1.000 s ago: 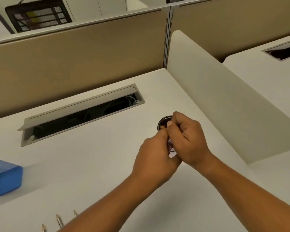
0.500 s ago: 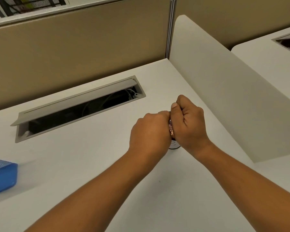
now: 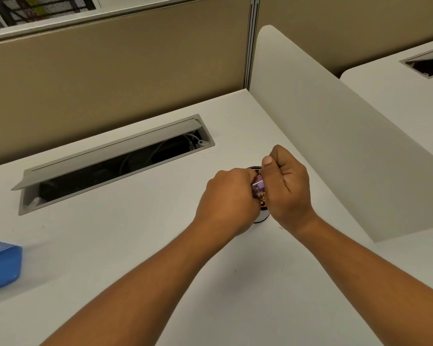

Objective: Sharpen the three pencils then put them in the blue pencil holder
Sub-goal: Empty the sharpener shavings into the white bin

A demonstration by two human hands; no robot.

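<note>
My left hand (image 3: 229, 199) and my right hand (image 3: 289, 193) meet over a small round black-rimmed container (image 3: 260, 219) on the white desk (image 3: 140, 245). Between their fingertips is a small purple sharpener (image 3: 258, 187), and both hands pinch it with curled fingers. Brown shavings (image 3: 262, 203) show just below it inside the container. The blue mesh pencil holder (image 3: 0, 265) stands at the far left edge, cut off by the frame. No pencil is in view.
An open grey cable tray (image 3: 115, 161) is set into the desk behind the hands. A white divider panel (image 3: 335, 136) rises close on the right. Tan partition walls (image 3: 110, 78) close off the back.
The view has tilted up, so the three pencil tips at the bottom left have left the frame. Both hands stay together over the container, and the purple sharpener shows more plainly.
</note>
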